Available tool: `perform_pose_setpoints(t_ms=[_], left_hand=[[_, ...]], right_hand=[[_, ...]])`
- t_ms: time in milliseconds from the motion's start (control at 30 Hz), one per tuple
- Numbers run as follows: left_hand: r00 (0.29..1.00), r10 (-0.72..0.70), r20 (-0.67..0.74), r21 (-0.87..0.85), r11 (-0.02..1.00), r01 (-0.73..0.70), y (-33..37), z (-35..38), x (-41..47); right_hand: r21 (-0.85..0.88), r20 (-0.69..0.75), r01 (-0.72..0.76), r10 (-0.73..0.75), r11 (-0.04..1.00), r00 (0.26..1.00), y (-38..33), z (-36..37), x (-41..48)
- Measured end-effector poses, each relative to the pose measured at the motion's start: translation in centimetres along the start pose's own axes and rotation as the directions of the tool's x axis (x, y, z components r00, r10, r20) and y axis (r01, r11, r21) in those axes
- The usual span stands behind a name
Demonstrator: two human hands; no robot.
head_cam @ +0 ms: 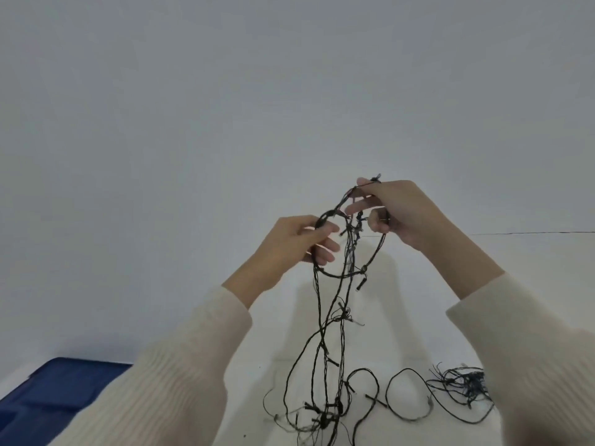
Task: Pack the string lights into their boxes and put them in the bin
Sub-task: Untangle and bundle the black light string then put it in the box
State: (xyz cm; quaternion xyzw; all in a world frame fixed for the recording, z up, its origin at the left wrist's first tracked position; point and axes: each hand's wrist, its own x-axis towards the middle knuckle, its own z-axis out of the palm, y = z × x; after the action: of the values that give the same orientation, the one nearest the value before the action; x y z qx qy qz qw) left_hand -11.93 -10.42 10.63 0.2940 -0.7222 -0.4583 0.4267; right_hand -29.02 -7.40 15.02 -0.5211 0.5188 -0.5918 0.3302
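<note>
A black string of lights (335, 317) hangs in tangled loops from both raised hands down to the white surface. My left hand (289, 243) grips a loop of the wire at its upper left. My right hand (396, 210) pinches the top of the strand slightly higher, with another loop held under its curled fingers. The lower ends pile up on the surface near the bottom edge. A second tangle of black string lights (463, 384) lies on the surface at lower right, partly hidden by my right sleeve. No boxes are in view.
A dark blue bin (54, 394) shows at the lower left corner, partly covered by my left sleeve. A white wall fills the upper half. The white surface (531, 262) extends to the right behind my hands.
</note>
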Motion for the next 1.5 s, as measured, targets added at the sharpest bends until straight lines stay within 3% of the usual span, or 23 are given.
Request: perform_pose_setpoints(t_ms=[167, 267, 400, 533, 600, 667, 767, 833, 933, 1000, 1100, 1267, 1400, 1500], left_hand=[[0.99, -0.138, 0.041, -0.276, 0.95, 0.144, 1.8, -2.0, 0.8], [0.981, -0.183, 0.068, -0.3, 0.934, 0.195, 2.2, -2.8, 1.4], [0.97, -0.228, 0.079, -0.226, 0.944, 0.24, 1.6, -3.6, 1.8], [0.958, -0.284, 0.036, -0.172, 0.943, 0.286, 0.4, -4.1, 1.6], [0.956, -0.292, -0.018, -0.12, 0.95, 0.288, -0.2, -4.1, 1.5], [0.948, -0.315, -0.051, -0.121, 0.944, 0.307, -0.6, -4.1, 1.4], [0.933, -0.345, -0.105, -0.139, 0.934, 0.33, -0.3, -4.1, 1.6], [0.935, -0.324, -0.144, -0.06, 0.946, 0.319, 0.2, -4.0, 1.7], [0.947, -0.303, -0.108, -0.129, 0.949, 0.289, 1.0, -3.7, 1.8], [0.955, -0.281, -0.09, -0.165, 0.95, 0.264, 1.5, -3.7, 1.9], [0.956, -0.251, -0.151, -0.188, 0.957, 0.221, 1.9, -3.7, 2.0], [0.935, -0.281, -0.216, -0.267, 0.938, 0.22, 1.9, -4.7, 2.0], [0.923, -0.318, -0.214, -0.425, 0.882, 0.206, 1.7, -5.6, 2.0], [0.932, -0.275, -0.236, -0.373, 0.911, 0.174, 1.5, -5.7, 2.2]], right_hand=[[-0.288, -0.104, 0.047, -0.08, 0.957, 0.991, 0.3, -1.7, -0.6], [-0.361, -0.099, 0.085, -0.129, 0.929, 0.987, 0.0, -2.2, -0.8], [0.099, -0.069, 0.08, -0.073, 0.992, 0.995, -1.3, -2.5, -1.2], [0.518, -0.077, 0.116, -0.089, 0.847, 0.993, -2.4, -3.1, -1.5], [0.631, -0.055, 0.094, -0.076, 0.77, 0.996, -2.7, -3.1, -1.6], [0.568, -0.034, 0.068, -0.06, 0.82, 0.998, -2.7, -2.9, -1.6], [0.33, 0.088, 0.006, -0.037, 0.944, 0.995, -2.1, -2.4, -1.7], [0.206, 0.2, -0.038, -0.004, 0.978, 0.98, -1.6, -1.9, -1.9], [0.158, 0.282, -0.092, 0.045, 0.983, 0.958, -0.7, -0.8, -2.0], [0.187, 0.242, -0.085, 0.037, 0.979, 0.969, 0.0, -0.2, -1.9], [0.344, 0.018, 0.01, -0.017, 0.939, 1.0, 1.0, 0.1, -1.4], [0.568, -0.303, 0.213, -0.038, 0.795, 0.952, 1.7, -0.9, -0.7], [0.554, -0.396, 0.266, -0.031, 0.789, 0.918, 1.9, -1.3, -0.6], [0.539, -0.347, 0.22, -0.024, 0.813, 0.937, 2.3, -1.1, -0.4]])
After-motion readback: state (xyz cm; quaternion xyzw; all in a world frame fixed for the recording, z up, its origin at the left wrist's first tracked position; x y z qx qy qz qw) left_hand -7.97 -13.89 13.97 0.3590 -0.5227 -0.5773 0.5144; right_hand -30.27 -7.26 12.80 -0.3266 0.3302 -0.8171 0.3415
